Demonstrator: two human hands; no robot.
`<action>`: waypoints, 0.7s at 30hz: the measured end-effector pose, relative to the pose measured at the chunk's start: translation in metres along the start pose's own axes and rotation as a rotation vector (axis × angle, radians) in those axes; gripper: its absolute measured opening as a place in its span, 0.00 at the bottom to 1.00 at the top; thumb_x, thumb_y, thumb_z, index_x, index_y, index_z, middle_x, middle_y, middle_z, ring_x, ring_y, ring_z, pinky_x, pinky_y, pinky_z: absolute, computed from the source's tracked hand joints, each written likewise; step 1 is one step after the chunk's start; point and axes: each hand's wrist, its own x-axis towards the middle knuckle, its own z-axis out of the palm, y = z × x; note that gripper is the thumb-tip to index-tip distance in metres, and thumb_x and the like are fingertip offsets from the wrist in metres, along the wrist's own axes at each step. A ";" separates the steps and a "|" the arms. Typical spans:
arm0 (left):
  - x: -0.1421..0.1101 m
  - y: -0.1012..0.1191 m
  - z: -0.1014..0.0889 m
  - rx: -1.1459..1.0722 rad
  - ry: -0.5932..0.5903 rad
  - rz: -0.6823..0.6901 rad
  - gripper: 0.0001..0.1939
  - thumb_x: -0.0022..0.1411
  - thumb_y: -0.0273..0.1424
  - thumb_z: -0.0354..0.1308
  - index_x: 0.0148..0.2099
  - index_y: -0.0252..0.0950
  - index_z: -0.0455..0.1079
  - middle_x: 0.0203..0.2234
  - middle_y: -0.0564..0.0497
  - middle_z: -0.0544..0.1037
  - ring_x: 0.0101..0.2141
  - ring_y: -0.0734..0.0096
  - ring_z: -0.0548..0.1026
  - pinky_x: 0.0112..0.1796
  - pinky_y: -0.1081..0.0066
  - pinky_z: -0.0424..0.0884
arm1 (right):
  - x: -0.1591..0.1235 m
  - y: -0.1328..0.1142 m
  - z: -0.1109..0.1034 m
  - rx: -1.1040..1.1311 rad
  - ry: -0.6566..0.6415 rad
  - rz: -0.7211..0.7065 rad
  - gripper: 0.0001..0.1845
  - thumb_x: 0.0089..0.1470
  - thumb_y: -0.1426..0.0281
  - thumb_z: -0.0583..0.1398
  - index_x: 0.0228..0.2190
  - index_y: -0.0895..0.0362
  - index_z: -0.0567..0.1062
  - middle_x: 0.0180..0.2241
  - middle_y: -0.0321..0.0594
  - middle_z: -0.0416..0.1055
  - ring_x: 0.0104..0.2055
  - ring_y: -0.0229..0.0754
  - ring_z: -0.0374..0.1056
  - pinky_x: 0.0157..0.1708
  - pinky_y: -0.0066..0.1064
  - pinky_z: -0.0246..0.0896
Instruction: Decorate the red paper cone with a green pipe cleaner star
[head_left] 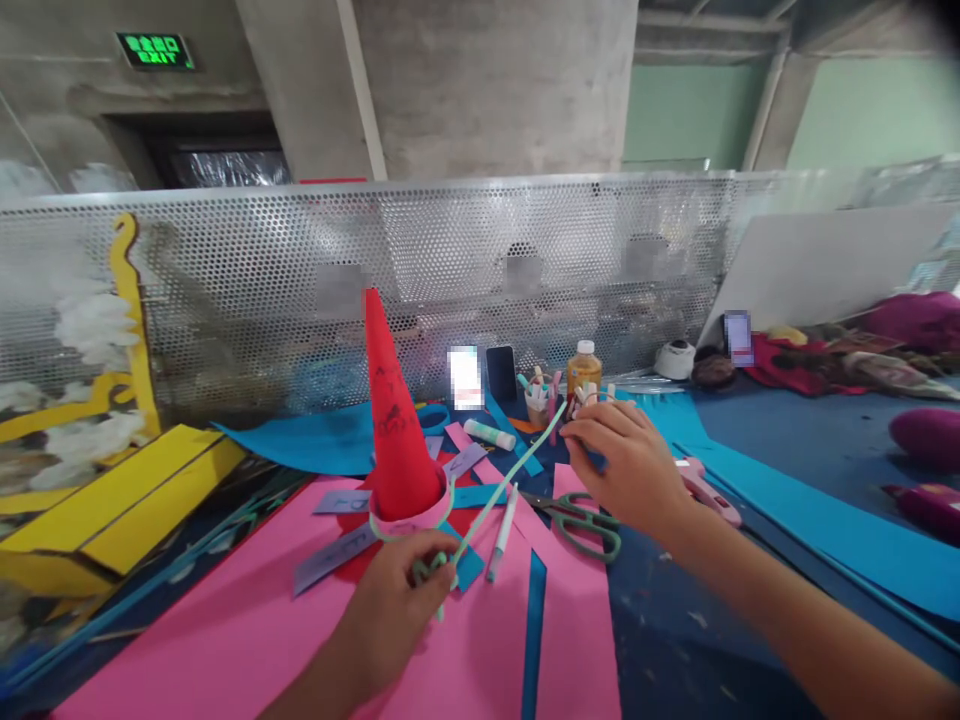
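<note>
Pink card sheet lies before us; our left hand pinches a pale-green paper strip, our right hand, fingers pressed together, at two o'clock.

Upright red paper cone, thin curved green strip

My L hand is low, near me, fingers curled shut. R hand is higher & further out, fingers bent, tips fwd. Bare R forearm runs diag. from bottom rt corner.
</note>
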 end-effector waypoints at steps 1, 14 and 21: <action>0.002 -0.003 -0.001 -0.033 0.015 -0.008 0.20 0.59 0.44 0.58 0.44 0.33 0.76 0.29 0.48 0.74 0.28 0.64 0.71 0.30 0.66 0.69 | 0.001 0.001 -0.002 0.003 -0.086 0.052 0.11 0.63 0.73 0.56 0.39 0.57 0.79 0.40 0.46 0.78 0.43 0.49 0.71 0.47 0.38 0.59; 0.006 0.001 -0.001 -0.388 0.013 0.011 0.25 0.55 0.44 0.66 0.49 0.31 0.77 0.26 0.51 0.74 0.26 0.70 0.69 0.30 0.69 0.67 | -0.013 0.001 0.005 0.009 -0.927 0.186 0.07 0.54 0.69 0.61 0.35 0.56 0.79 0.37 0.45 0.80 0.36 0.48 0.76 0.28 0.31 0.49; 0.001 0.007 0.001 -0.551 -0.024 0.036 0.25 0.56 0.45 0.69 0.49 0.32 0.78 0.26 0.50 0.77 0.28 0.68 0.73 0.34 0.68 0.70 | -0.011 0.006 0.004 -0.086 -0.938 0.247 0.07 0.53 0.68 0.61 0.26 0.57 0.77 0.29 0.47 0.78 0.31 0.49 0.74 0.26 0.32 0.45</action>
